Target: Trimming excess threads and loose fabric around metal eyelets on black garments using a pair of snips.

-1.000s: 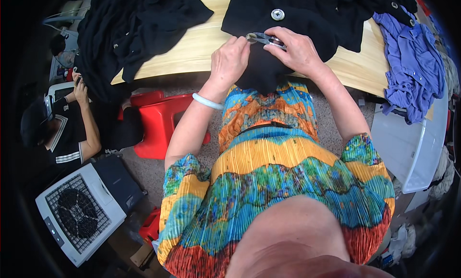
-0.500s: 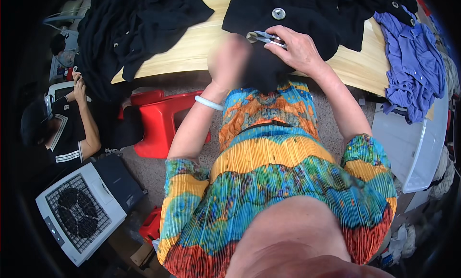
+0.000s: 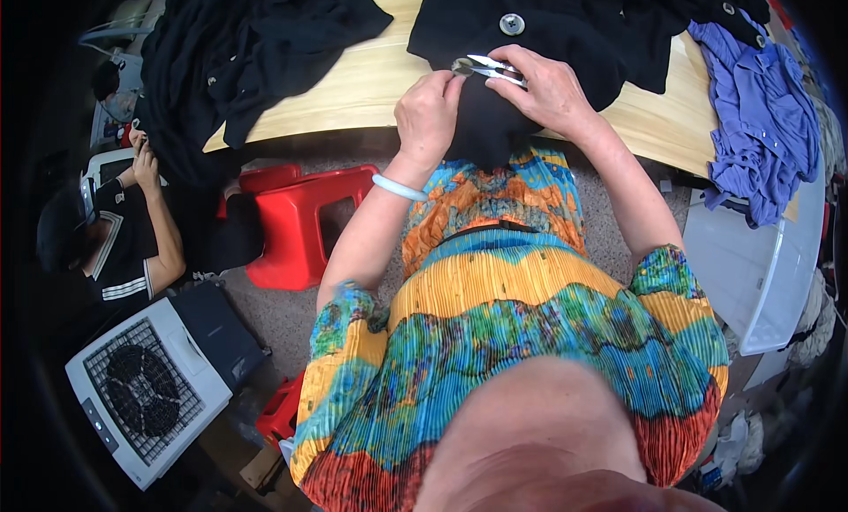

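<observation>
A black garment [image 3: 565, 44] with large buttons lies over the table edge in front of me and hangs toward my lap. My left hand [image 3: 426, 116] is closed in a pinch at a round button [image 3: 461, 67] on the garment's near left edge. My right hand [image 3: 555, 95] grips small metal thread snips [image 3: 496, 68], their blade tips right at that button. Whether a thread lies between the blades is too small to tell. A second, pale-rimmed button [image 3: 511, 24] shows flat on the cloth just beyond.
Another black garment [image 3: 256, 53] covers the table's left part; a purple garment [image 3: 760, 114] hangs off its right end above a white plastic bin [image 3: 751, 273]. Below left are a red stool [image 3: 296, 238] and a fan unit [image 3: 146, 393]. A person [image 3: 132, 220] in black sits at the left.
My left forearm has shifted slightly right, and the left hand, blurred before, now shows clearly pinched at the button. The right hand with the snips stays nearly in place.
</observation>
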`<state>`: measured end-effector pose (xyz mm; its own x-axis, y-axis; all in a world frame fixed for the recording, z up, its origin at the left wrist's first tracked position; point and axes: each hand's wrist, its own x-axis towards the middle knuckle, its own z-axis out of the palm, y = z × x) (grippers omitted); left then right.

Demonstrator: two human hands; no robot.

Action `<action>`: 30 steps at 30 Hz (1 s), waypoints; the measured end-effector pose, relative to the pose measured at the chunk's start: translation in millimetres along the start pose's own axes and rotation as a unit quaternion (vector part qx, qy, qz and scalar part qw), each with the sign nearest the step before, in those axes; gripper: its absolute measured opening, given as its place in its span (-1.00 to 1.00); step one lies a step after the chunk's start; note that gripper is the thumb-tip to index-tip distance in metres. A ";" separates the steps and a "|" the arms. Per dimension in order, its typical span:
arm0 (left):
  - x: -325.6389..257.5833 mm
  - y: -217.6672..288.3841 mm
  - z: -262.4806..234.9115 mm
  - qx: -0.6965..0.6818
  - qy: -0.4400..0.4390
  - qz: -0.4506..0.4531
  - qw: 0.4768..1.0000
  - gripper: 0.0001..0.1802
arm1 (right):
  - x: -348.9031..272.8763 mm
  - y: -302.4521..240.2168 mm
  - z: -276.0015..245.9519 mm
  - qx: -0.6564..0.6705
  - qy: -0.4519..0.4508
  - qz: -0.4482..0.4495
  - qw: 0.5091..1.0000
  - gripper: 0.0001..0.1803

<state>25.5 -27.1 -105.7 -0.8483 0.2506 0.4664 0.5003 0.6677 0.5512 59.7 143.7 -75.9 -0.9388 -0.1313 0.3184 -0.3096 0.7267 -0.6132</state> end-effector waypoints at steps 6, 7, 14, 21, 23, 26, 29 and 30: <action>1.9 -0.5 0.3 0.019 -0.004 0.041 0.999 -0.90 | 0.3 1.1 2.2 -0.002 0.003 0.003 1.000 -0.71; 2.7 -0.4 -0.2 0.028 -0.010 0.046 0.999 -0.91 | 0.4 1.4 2.2 -0.003 0.002 0.003 1.000 -0.71; 8.9 0.7 -5.6 0.040 -0.054 0.088 0.994 -0.93 | 0.0 2.8 2.3 -0.002 0.000 0.000 1.000 -0.70; 13.3 -14.1 0.7 -0.218 -0.036 -0.013 0.975 -0.95 | -1.1 0.5 2.5 -0.015 0.011 -0.022 1.000 -0.69; 20.3 -9.4 -5.1 -0.348 -0.091 -0.163 0.919 -0.92 | -1.8 -2.9 0.0 -0.017 0.009 -0.021 1.000 -0.69; 27.0 -11.3 -16.3 -0.461 -0.155 -0.310 0.817 -0.91 | -1.3 -8.8 -0.2 0.008 0.030 -0.036 0.999 -0.70; 27.5 -14.8 -18.6 -0.533 -0.193 -0.347 0.747 -0.93 | -0.9 -7.1 3.9 -0.021 0.018 -0.051 0.998 -0.69; 26.3 -16.1 -18.1 -0.549 -0.201 -0.345 0.734 -0.93 | -0.9 -7.6 4.1 -0.032 0.017 -0.052 0.998 -0.69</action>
<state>-1.8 -43.9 -89.7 -0.8383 0.4519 -0.3051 -0.4208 -0.1802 0.8891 62.3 135.5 -74.5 -0.8961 -0.1870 0.4026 -0.3945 0.7514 -0.5289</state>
